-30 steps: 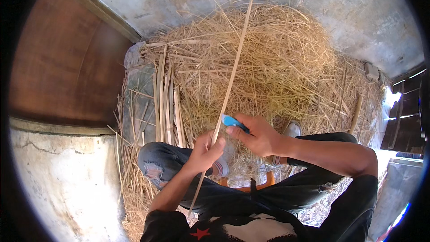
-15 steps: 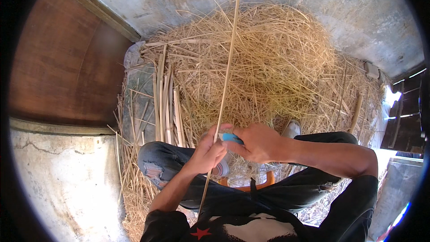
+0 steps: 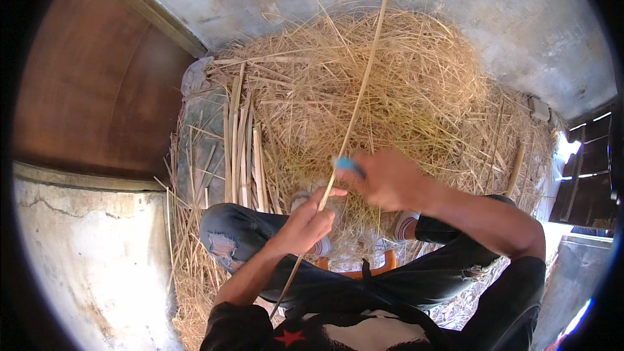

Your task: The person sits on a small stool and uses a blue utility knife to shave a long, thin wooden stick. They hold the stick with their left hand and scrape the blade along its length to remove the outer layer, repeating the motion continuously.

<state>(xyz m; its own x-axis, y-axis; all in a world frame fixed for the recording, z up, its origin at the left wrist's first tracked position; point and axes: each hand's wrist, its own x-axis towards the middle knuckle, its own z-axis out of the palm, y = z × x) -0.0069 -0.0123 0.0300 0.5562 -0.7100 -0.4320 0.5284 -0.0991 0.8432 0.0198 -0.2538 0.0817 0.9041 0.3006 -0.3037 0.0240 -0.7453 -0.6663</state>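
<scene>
A long, thin, pale bamboo strip [image 3: 361,91] slants away from my lap toward the far wall. My left hand [image 3: 303,226] is closed around its lower part, with the index finger stretched along it. Farther up, my right hand [image 3: 395,182] grips a small blue-handled tool [image 3: 350,166], whose light-coloured tip lies at the strip. Motion blurs this hand and the tool, so I cannot make out the blade end or whether it touches the strip.
A big heap of curly shavings [image 3: 403,78] lies ahead against the grey wall [image 3: 520,32]. Several split strips [image 3: 242,149] lie at the left, near a brown wooden panel [image 3: 97,84]. Under me is an orange stool [image 3: 390,260]; my shoes stand among the shavings.
My right hand and the blue-handled tool have moved away from my left hand, up along the strip. The strip's far end has swung right and come lower; my left hand has shifted slightly.
</scene>
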